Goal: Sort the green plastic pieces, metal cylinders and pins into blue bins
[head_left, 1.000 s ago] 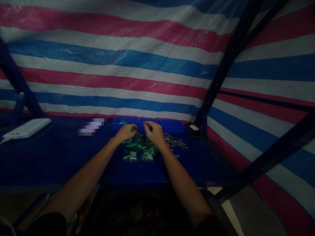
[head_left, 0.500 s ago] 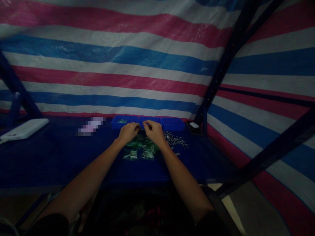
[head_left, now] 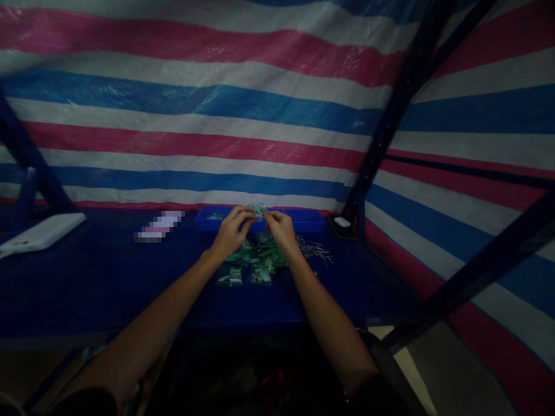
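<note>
And here are both hands, up at the small clear plastic bag with pale greenish contents (head_left: 259, 210): the left hand (head_left: 232, 234) pinches it from nine o'clock, the right hand (head_left: 284, 231) from three, fingertips clamped on its edges. It's held up just in front of the row of blue plastic trays (head_left: 306, 218). Down at six o'clock from the bag, a heap of green and clear plastic packets (head_left: 271, 257) on the dark blue table (head_left: 130, 283); over at four, thin silvery metal pins (head_left: 318, 251), scattered; out at three, a small white rounded case (head_left: 342, 222).
</note>
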`<move>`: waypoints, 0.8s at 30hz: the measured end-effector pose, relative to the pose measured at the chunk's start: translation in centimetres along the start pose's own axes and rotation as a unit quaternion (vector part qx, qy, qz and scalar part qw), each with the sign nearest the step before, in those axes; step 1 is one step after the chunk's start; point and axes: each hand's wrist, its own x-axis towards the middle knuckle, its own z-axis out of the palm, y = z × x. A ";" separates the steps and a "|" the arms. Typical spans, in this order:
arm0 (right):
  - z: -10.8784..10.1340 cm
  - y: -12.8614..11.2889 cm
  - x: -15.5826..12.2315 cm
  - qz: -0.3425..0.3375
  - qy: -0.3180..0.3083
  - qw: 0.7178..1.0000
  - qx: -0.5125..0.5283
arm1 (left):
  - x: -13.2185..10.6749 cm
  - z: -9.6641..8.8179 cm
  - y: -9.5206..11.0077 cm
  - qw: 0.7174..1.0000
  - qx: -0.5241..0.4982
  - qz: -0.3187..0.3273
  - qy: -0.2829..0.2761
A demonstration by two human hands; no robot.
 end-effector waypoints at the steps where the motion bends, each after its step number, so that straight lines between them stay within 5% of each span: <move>1: 0.0 -0.1 0.0 -0.018 0.013 1.000 -0.001 | 0.0 0.1 0.0 1.000 -0.003 0.007 -0.001; 3: 0.1 -0.3 -0.3 -0.068 0.042 0.996 -0.031 | 0.1 0.3 -0.2 1.000 -0.017 -0.012 -0.013; 6: 0.2 -0.8 -1.0 -0.146 0.043 0.983 -0.102 | 0.4 0.5 -0.7 0.984 -0.115 -0.131 -0.036; 10: 0.5 -0.9 -1.6 -0.200 0.001 0.970 -0.141 | 0.9 0.3 -1.1 0.878 -0.339 -0.338 -0.013; 13: 0.7 -0.8 -1.7 -0.223 -0.022 0.963 -0.152 | 1.2 0.0 -1.2 0.818 -0.411 -0.402 0.015; 15: 0.8 -0.7 -1.7 -0.224 -0.028 0.962 -0.154 | 1.2 -0.1 -1.3 0.831 -0.403 -0.381 0.049; 18: 0.9 -0.7 -1.7 -0.205 -0.001 0.966 -0.154 | 0.9 -0.1 -1.3 0.905 -0.291 -0.297 0.085; 21: 1.0 -0.6 -1.5 -0.153 0.045 0.976 -0.146 | 0.4 -0.1 -0.8 0.974 -0.117 -0.176 0.077; 24: 0.9 -0.3 -1.0 -0.068 0.032 0.992 -0.099 | -0.1 0.0 0.1 0.997 -0.026 -0.053 0.043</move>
